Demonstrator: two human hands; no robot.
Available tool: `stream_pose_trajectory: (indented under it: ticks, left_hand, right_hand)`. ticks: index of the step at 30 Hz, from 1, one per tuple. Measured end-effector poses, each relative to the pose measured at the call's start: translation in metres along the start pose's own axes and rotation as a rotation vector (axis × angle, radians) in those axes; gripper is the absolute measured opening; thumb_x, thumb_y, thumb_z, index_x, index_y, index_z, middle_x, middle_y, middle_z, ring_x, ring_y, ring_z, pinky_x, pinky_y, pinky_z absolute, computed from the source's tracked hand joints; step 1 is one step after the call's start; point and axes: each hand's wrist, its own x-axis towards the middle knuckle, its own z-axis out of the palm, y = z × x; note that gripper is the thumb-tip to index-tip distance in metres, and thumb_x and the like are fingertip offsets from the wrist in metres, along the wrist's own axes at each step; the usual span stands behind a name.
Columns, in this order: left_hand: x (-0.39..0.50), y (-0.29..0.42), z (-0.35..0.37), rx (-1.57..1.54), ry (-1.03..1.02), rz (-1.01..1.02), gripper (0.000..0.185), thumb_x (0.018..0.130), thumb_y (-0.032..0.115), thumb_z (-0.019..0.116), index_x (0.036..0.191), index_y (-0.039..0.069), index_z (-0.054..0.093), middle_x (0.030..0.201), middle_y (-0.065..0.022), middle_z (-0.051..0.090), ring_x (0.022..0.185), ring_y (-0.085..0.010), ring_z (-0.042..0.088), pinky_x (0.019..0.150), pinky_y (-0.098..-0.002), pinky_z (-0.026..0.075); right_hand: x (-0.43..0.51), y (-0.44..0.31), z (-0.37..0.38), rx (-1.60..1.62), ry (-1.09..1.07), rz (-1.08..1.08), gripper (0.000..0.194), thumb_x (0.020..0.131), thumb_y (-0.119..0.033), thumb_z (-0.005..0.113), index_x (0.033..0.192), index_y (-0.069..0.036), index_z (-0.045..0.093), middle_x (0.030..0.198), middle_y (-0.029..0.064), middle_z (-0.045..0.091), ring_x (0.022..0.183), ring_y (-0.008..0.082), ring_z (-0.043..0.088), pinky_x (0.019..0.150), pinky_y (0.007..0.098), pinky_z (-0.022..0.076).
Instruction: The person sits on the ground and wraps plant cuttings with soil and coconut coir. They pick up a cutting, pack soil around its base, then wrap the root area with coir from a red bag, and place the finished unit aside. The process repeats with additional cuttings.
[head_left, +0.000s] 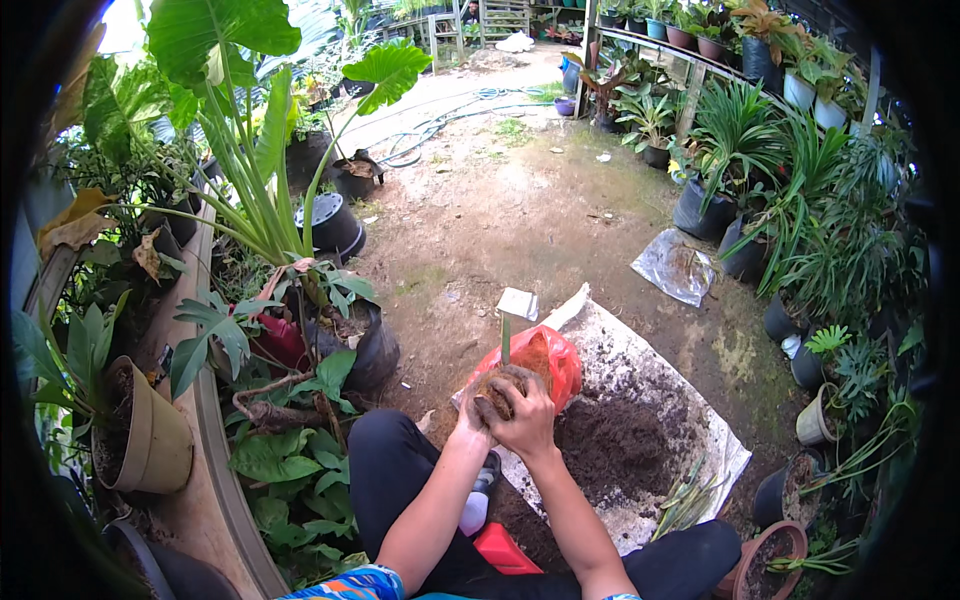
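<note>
Both hands press around a brown fibrous clump (495, 391), probably coconut coir. My left hand (474, 405) cups it from the left. My right hand (526, 409) wraps over its right side, fingers curled and dirty with soil. A short green stem (505, 339) stands upright from the clump's far side. A white piece of paper or plastic (518, 303) appears at the stem's top; I cannot tell whether it is attached. Just beyond the hands, an open red plastic bag (568, 369) contains loose brown fibre (536, 355). The clump's underside is hidden by the palms.
A white sheet (637, 352) bears dark soil (615, 442) and cut green leaves (688, 495). A red plastic object (505, 547) lies between the legs. Potted plants line both sides, including a tilted beige pot (154, 435). Clear plastic (675, 266) and a hose (420, 139) lie farther off.
</note>
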Motion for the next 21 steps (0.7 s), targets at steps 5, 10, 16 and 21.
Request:
stream_pose_trajectory:
  ticks: [5, 10, 16, 21]
  left_hand:
    - [0.004, 0.000, -0.025, -0.099, 0.000, -0.013, 0.045, 0.098, 0.041, 0.041, 0.118, 0.006, 0.061, 0.117, -0.0142, 0.063, 0.107, -0.0299, 0.062, 0.094, -0.0455, 0.052]
    - [0.002, 0.001, -0.033, -0.064, 0.037, 0.021, 0.044, 0.098, 0.041, 0.042, 0.117, 0.006, 0.061, 0.117, -0.0140, 0.064, 0.107, -0.0301, 0.062, 0.094, -0.0454, 0.052]
    - [-0.004, -0.009, -0.027, -0.079, 0.081, 0.118, 0.042, 0.096, 0.040, 0.047, 0.117, 0.007, 0.062, 0.116, -0.0136, 0.065, 0.106, -0.0301, 0.062, 0.096, -0.0456, 0.050]
    - [-0.006, -0.013, -0.026, -0.242, -0.260, 0.009, 0.038, 0.097, 0.037, 0.049, 0.116, 0.007, 0.063, 0.117, -0.0139, 0.065, 0.107, -0.0298, 0.062, 0.097, -0.0459, 0.050]
  right_hand:
    - [0.004, -0.004, -0.002, -0.005, -0.025, 0.063, 0.025, 0.078, -0.023, 0.072, 0.099, -0.008, 0.069, 0.105, 0.0167, 0.064, 0.099, 0.0351, 0.061, 0.086, 0.0433, 0.0512]
    - [0.002, -0.004, -0.002, -0.029, -0.055, 0.098, 0.024, 0.083, -0.019, 0.065, 0.104, -0.008, 0.068, 0.106, 0.0190, 0.063, 0.100, 0.0369, 0.061, 0.086, 0.0444, 0.0502]
    - [0.002, -0.005, -0.002, 0.082, 0.042, 0.191, 0.041, 0.081, -0.027, 0.066, 0.117, -0.008, 0.063, 0.106, 0.0173, 0.063, 0.102, 0.0373, 0.059, 0.088, 0.0461, 0.0490]
    - [0.002, -0.001, -0.003, 0.056, 0.026, 0.191, 0.039, 0.076, -0.027, 0.072, 0.108, -0.005, 0.067, 0.104, 0.0184, 0.063, 0.101, 0.0365, 0.060, 0.087, 0.0454, 0.0491]
